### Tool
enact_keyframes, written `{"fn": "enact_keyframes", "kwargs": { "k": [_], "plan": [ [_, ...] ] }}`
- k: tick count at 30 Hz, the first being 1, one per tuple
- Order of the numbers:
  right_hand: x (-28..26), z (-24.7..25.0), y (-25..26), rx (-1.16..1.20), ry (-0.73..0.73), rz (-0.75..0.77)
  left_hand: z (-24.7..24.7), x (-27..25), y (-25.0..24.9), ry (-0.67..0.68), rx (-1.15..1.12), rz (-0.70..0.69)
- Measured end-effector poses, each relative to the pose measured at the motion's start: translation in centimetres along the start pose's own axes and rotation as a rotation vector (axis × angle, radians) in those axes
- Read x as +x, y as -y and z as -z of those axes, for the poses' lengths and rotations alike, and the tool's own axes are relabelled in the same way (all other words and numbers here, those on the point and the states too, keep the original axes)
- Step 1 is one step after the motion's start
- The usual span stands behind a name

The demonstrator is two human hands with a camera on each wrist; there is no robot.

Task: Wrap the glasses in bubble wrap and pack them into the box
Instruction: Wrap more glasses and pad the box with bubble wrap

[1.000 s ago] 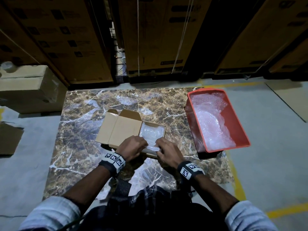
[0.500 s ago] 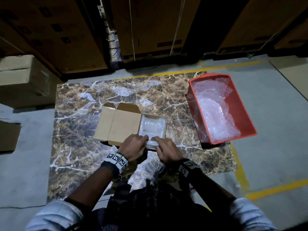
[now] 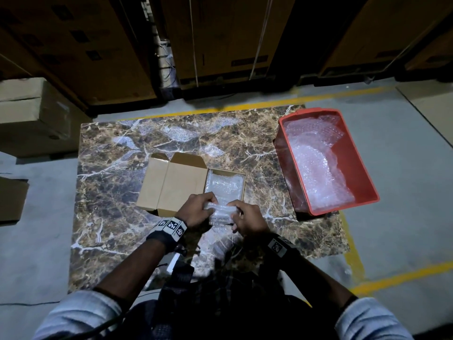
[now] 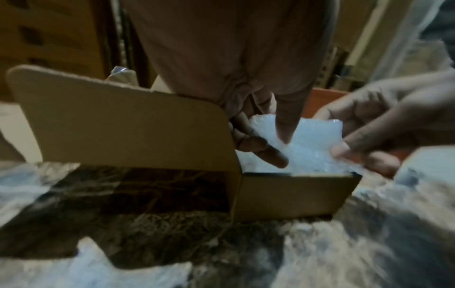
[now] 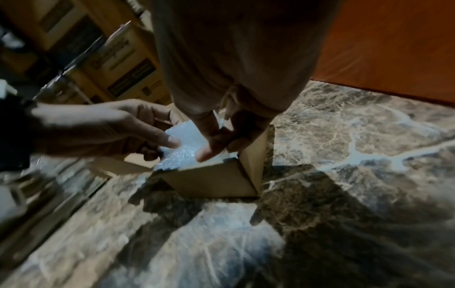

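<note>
A small cardboard box lies open on the marble table, its lid folded out to the left. Bubble wrap fills its right compartment; whatever is inside the wrap is hidden. At the box's near edge both hands hold a bubble-wrap bundle. My left hand pinches its left side between thumb and fingers. My right hand grips its right side, thumb on top.
A red plastic bin holding loose bubble wrap stands at the table's right edge. Tall cardboard cartons line the back, and a carton sits on the floor to the left. Yellow lines mark the grey floor.
Both hands have lifted slightly at the box's near edge and now hold a bubble-wrap bundle between them. The head view has tilted down a little.
</note>
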State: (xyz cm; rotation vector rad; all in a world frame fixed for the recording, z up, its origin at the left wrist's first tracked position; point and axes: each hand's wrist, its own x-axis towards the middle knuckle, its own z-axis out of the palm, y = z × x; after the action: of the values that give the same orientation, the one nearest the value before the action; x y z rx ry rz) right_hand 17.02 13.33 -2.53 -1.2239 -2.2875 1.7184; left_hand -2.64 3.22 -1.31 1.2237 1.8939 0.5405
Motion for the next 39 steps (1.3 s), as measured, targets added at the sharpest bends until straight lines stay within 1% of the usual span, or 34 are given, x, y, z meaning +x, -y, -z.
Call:
{"fn": "enact_keyframes", "kwargs": {
  "k": [2,3,5,9,12,14,16,18,21,24,25,27,29,31,34,37,39],
  "plan": [
    [0.1,0.1,-0.4,-0.212,-0.002,0.065,-0.3,-0.2,0.0,-0.008,0.083,-0.046],
    [0.1,0.2,-0.6,-0.334,-0.012,0.061,-0.5,-0.3,0.0,-0.013,0.145,-0.08],
    [0.2,0.0,-0.9,-0.481,-0.042,0.074,-0.8,-0.6,0.0,-0.026,0.298,-0.163],
    [-0.2,-0.7,-1.7,-0.702,-0.11,0.255,-1.3,-1.1,-0.2,-0.008,0.601,-0.275],
    [-1.1,-1.0,-2.3,-0.862,-0.249,0.381,-1.3,-1.2,-0.4,-0.016,0.761,-0.334],
    [-1.7,-1.3,-2.6,-0.949,-0.298,0.479,-1.2,-1.1,-0.2,-0.002,0.832,-0.378],
    [-1.8,-1.3,-3.2,-0.986,-0.312,0.549,-1.3,-1.1,0.1,0.026,0.883,-0.425],
    [-2.0,-1.0,-3.2,-1.021,-0.29,0.596,-1.4,-1.4,0.2,0.031,0.909,-0.457],
    [-2.2,-0.4,-2.7,-1.107,-0.291,0.633,-1.7,-2.2,0.4,-0.01,0.875,-0.461],
    [-2.2,-0.3,-2.7,-1.069,-0.265,0.593,-2.1,-2.8,0.6,0.002,0.88,-0.427],
    [-2.0,-0.4,-2.7,-1.04,-0.238,0.577,-2.2,-2.8,0.7,0.012,0.889,-0.424],
    [-1.4,-0.4,-2.5,-0.964,-0.133,0.538,-2.4,-2.7,0.7,0.014,0.905,-0.409],
    [-0.6,-0.5,-1.8,-0.886,-0.044,0.444,-2.2,-2.4,0.4,0.019,0.891,-0.351],
    [-0.2,-0.4,-0.9,-0.818,0.028,0.285,-2.0,-2.3,0.1,0.027,0.866,-0.285],
    [0.0,-0.2,0.2,-0.729,0.074,0.149,-1.9,-2.0,-0.2,-0.009,0.77,-0.184],
    [0.5,-0.1,0.9,-0.677,0.053,0.086,-1.8,-1.6,-0.4,-0.079,0.617,-0.029],
    [0.8,-0.3,1.1,-0.656,0.042,0.042,-1.9,-1.6,-0.4,-0.074,0.651,0.009]
  ]
}}
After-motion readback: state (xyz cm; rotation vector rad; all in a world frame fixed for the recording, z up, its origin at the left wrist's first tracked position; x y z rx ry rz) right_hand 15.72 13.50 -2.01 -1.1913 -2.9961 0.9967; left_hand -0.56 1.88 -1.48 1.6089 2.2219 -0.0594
